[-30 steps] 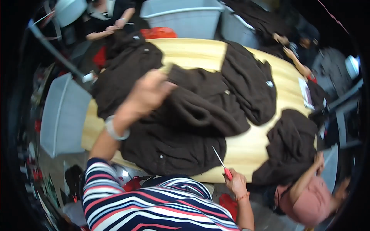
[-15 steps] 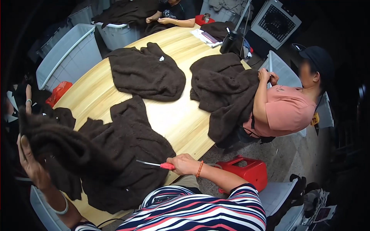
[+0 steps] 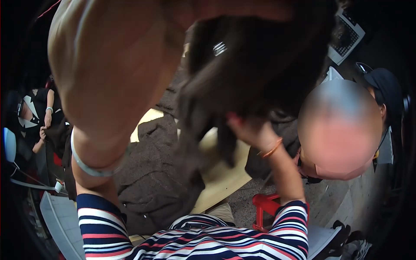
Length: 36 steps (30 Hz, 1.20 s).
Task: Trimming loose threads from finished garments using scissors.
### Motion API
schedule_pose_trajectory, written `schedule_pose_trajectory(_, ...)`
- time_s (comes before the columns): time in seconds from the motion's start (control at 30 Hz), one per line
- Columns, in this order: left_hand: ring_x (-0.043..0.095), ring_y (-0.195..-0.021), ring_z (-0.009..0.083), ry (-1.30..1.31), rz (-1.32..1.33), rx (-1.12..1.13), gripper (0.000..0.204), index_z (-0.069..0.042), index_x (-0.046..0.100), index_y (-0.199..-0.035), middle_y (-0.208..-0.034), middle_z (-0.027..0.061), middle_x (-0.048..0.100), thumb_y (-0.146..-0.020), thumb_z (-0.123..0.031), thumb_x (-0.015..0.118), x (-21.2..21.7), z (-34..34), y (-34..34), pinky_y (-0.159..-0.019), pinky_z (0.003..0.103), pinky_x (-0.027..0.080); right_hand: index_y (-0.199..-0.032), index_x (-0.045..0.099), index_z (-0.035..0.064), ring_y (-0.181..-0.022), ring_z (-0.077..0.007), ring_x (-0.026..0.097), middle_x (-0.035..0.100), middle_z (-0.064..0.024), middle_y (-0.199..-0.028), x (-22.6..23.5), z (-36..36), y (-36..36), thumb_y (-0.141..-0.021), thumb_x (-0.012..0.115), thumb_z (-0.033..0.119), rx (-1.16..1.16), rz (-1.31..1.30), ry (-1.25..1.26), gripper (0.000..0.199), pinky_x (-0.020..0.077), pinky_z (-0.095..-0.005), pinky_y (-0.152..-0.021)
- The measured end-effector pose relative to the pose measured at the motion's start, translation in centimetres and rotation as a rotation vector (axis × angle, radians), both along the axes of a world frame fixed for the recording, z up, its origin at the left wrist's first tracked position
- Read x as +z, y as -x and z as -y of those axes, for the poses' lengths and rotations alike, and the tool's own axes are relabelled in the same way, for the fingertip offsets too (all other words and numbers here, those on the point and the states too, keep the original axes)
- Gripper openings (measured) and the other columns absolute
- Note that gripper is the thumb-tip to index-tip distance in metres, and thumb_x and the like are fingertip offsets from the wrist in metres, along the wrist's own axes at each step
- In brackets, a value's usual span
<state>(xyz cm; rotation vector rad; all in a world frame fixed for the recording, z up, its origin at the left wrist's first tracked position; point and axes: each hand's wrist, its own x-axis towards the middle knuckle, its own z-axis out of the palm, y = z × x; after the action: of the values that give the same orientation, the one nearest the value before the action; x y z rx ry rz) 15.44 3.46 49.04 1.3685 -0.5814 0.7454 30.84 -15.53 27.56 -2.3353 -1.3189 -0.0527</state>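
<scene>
I read both hands as raised close to the head camera, lifting a dark brown garment (image 3: 260,69) off the wooden table (image 3: 221,173).

Left hand (image 3: 112,56): it fills the upper left of the view, very near the lens and blurred. A pale bracelet (image 3: 93,167) sits at the wrist. I cannot tell how far its fingers are closed, nor whether they hold the cloth; the grip point lies outside the view or behind the hand.

Right hand (image 3: 249,130): fingers are curled into the hanging fabric from below, closed on a fold. An orange bangle (image 3: 273,148) circles the wrist. I judge this hold to be a support grip, gathering the loose lower part so that the garment hangs clear of the table.

Garment position: held up in the air, between the hands and across the top centre of the view, with its lower folds trailing toward the table. A small metal fitting (image 3: 219,47) shows on it.

Surroundings: a second dark garment (image 3: 156,173) lies flat on the table, directly below. A red stool (image 3: 266,208) stands on the floor to the right. A seated person in a pink top (image 3: 333,167) is at the table's right side.
</scene>
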Motion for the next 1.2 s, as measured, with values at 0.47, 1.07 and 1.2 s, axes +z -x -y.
schedule_pose_trajectory(0.47, 0.059, -0.088, 0.0231, -0.310, -0.523, 0.373, 0.023, -0.003, 0.055, -0.093, -0.088, 0.0086, 0.052, -0.088, -0.019, 0.069, -25.3, 5.6, -14.7, -0.078, 0.034, 0.049, -0.111, 0.063, 0.0029, -0.094, -0.0458, 0.062, 0.065, -0.0279, -0.099, -8.2, 10.0, -8.4, -0.088, 0.061, 0.033, -0.486, -0.328, 0.567, 0.038, 0.0505, -0.0512, -0.083)
schedule_pose_trajectory(1.07, 0.057, -0.110, 0.0394, -0.799, -1.168, 0.900, 0.054, -0.006, 0.055, -0.120, -0.119, 0.0209, 0.060, -0.068, -0.004, 0.071, -43.9, -9.1, -14.4, -0.091, 0.045, 0.048, -0.118, 0.060, 0.0122, -0.077, -0.0394, 0.062, 0.067, -0.0205, -0.089, -16.1, 8.4, 5.3, -0.088, 0.065, 0.032, -0.152, -0.514, -0.001, 0.037, 0.0504, -0.0448, -0.078)
schedule_pose_trajectory(1.2, 0.064, -0.096, 0.0384, -0.532, -0.883, 1.018, 0.040, -0.006, 0.062, -0.106, -0.096, 0.0201, 0.067, -0.067, -0.001, 0.068, -38.8, -12.6, -8.9, -0.082, 0.042, 0.051, -0.113, 0.062, 0.0095, -0.079, -0.0410, 0.064, 0.068, -0.0208, -0.087, -16.9, 3.8, 6.9, -0.088, 0.065, 0.035, -0.071, -0.547, 0.214, 0.036, 0.0516, -0.0463, -0.076)
